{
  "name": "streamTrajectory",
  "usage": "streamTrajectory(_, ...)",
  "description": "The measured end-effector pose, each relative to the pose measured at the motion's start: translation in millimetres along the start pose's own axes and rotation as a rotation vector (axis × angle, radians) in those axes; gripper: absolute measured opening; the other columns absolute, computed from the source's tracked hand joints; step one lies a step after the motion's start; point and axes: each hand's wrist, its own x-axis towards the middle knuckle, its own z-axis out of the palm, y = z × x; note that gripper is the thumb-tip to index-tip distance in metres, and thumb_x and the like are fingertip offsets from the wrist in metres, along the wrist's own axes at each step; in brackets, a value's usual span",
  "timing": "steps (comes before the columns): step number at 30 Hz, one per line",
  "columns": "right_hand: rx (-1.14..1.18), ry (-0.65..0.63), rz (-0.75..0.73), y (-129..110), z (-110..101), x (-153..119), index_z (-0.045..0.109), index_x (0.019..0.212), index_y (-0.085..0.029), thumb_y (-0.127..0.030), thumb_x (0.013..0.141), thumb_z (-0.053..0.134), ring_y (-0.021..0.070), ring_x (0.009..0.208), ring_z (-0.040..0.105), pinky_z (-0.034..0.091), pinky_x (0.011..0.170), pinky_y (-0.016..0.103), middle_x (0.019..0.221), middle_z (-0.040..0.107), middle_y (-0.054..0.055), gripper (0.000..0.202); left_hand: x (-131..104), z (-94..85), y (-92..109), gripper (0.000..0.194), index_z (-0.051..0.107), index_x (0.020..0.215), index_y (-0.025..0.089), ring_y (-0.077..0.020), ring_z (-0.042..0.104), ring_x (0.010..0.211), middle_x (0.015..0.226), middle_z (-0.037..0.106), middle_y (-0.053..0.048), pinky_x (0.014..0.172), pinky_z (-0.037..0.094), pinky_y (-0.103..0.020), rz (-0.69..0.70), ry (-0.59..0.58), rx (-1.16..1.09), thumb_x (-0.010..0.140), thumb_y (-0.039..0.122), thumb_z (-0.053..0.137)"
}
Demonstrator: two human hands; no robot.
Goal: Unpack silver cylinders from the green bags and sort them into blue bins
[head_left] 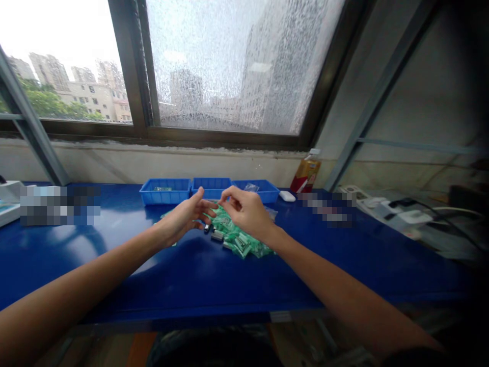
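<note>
My left hand is over the blue table with its fingers spread and nothing visible in it. Just right of it, my right hand has thumb and forefinger pinched together; whatever they hold is too small to make out. Beneath and behind both hands lies a pile of small green plastic packets. Small dark and silvery pieces lie at the pile's left front edge.
Three blue bins stand behind the pile: left, middle and right. A white case and a bottle are at the back right. Chargers and cables lie far right. The table's front edge runs below my forearms.
</note>
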Motion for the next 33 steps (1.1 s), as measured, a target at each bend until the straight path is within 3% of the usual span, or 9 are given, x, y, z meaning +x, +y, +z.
streamTrajectory(3, -0.045, -0.100, -0.122, -4.7, 5.6, -5.7, 0.058, 0.078, -0.019, -0.018, 0.079, 0.049, 0.0102, 0.060, 0.049, 0.035, 0.059, 0.023, 0.066, 0.055, -0.001, 0.009, 3.6, -5.2, -0.3, 0.034, 0.060, 0.078, 0.013, -0.0118, 0.053, 0.062, 0.077, 0.060, -0.006, 0.055, 0.038, -0.023, 0.026, 0.051, -0.112, 0.076, 0.047, 0.054)
streamTrajectory(6, -0.010, -0.115, -0.103, -3.4, 10.0, -6.4, 0.060, 0.078, -0.017, -0.020, 0.079, 0.051, 0.0123, 0.070, 0.052, 0.037, 0.065, 0.024, 0.075, 0.059, 0.002, 0.010, 6.1, -8.9, -1.2, 0.021, 0.058, 0.078, 0.014, -0.0098, 0.051, 0.060, 0.070, 0.058, -0.002, 0.054, 0.037, -0.021, 0.125, 0.172, -0.035, 0.069, 0.032, 0.064)
streamTrajectory(9, 0.145, -0.126, 0.085, -0.3, 12.0, -3.3, 0.061, 0.075, -0.015, -0.034, 0.082, 0.050, 0.0112, 0.061, 0.050, 0.037, 0.058, 0.024, 0.067, 0.059, 0.001, 0.023, 6.9, -10.3, -1.5, 0.022, 0.054, 0.080, 0.014, -0.0099, 0.052, 0.062, 0.071, 0.058, 0.000, 0.055, 0.037, -0.021, 0.211, 0.291, 0.056, 0.069, 0.030, 0.064)
streamTrajectory(13, 0.542, -0.166, 0.414, 1.3, 15.2, 0.5, 0.060, 0.070, -0.013, -0.052, 0.084, 0.037, 0.0087, 0.047, 0.044, 0.033, 0.047, 0.023, 0.054, 0.051, 0.000, 0.048, 6.1, -9.4, -3.4, 0.016, 0.053, 0.076, 0.015, -0.0109, 0.052, 0.067, 0.072, 0.057, 0.000, 0.058, 0.038, -0.022, 0.405, 0.290, 0.324, 0.073, 0.028, 0.060)
streamTrajectory(17, 0.744, -0.154, 0.565, -1.0, 17.2, 0.8, 0.056, 0.068, -0.014, -0.049, 0.077, 0.051, 0.0074, 0.046, 0.044, 0.030, 0.044, 0.021, 0.055, 0.051, -0.002, 0.037, 4.2, -6.8, -6.3, 0.006, 0.059, 0.078, 0.018, -0.0157, 0.052, 0.089, 0.093, 0.054, -0.004, 0.067, 0.043, -0.025, 0.584, 0.259, 0.626, 0.076, 0.022, 0.056)
streamTrajectory(22, 0.506, 0.018, 0.372, -1.6, 14.8, -0.6, 0.059, 0.079, -0.016, -0.034, 0.076, 0.056, 0.0072, 0.045, 0.038, 0.029, 0.044, 0.021, 0.052, 0.045, -0.005, 0.018, 4.4, -6.1, -7.7, 0.014, 0.064, 0.085, 0.021, -0.0198, 0.048, 0.099, 0.103, 0.049, -0.007, 0.073, 0.044, -0.031, 0.563, 0.291, 0.623, 0.077, 0.025, 0.054)
streamTrajectory(25, 0.286, 0.070, 0.197, -1.2, 13.0, -2.6, 0.061, 0.081, -0.018, -0.028, 0.077, 0.054, 0.0083, 0.048, 0.043, 0.033, 0.048, 0.022, 0.055, 0.051, -0.004, 0.013, 5.0, -5.1, -6.4, 0.021, 0.064, 0.087, 0.019, -0.0197, 0.050, 0.094, 0.098, 0.056, -0.006, 0.074, 0.042, -0.031, 0.363, 0.228, 0.371, 0.079, 0.034, 0.051)
streamTrajectory(28, 0.201, 0.068, 0.050, -3.3, 12.0, -5.5, 0.063, 0.081, -0.018, -0.018, 0.077, 0.049, 0.0112, 0.063, 0.055, 0.041, 0.058, 0.023, 0.074, 0.063, 0.001, 0.015, 4.9, -3.8, -4.4, 0.037, 0.062, 0.081, 0.016, -0.0177, 0.052, 0.083, 0.086, 0.059, -0.006, 0.068, 0.041, -0.029, 0.152, 0.129, 0.037, 0.083, 0.047, 0.042)
streamTrajectory(33, 0.215, 0.010, -0.035, -5.6, 10.6, -6.2, 0.060, 0.075, -0.018, -0.004, 0.067, 0.043, 0.0131, 0.074, 0.059, 0.045, 0.069, 0.026, 0.080, 0.065, 0.002, 0.024, 4.0, -4.3, -3.3, 0.017, 0.057, 0.073, 0.015, -0.0094, 0.047, 0.063, 0.068, 0.052, 0.001, 0.060, 0.035, -0.022, 0.181, 0.113, -0.034, 0.074, 0.031, 0.061)
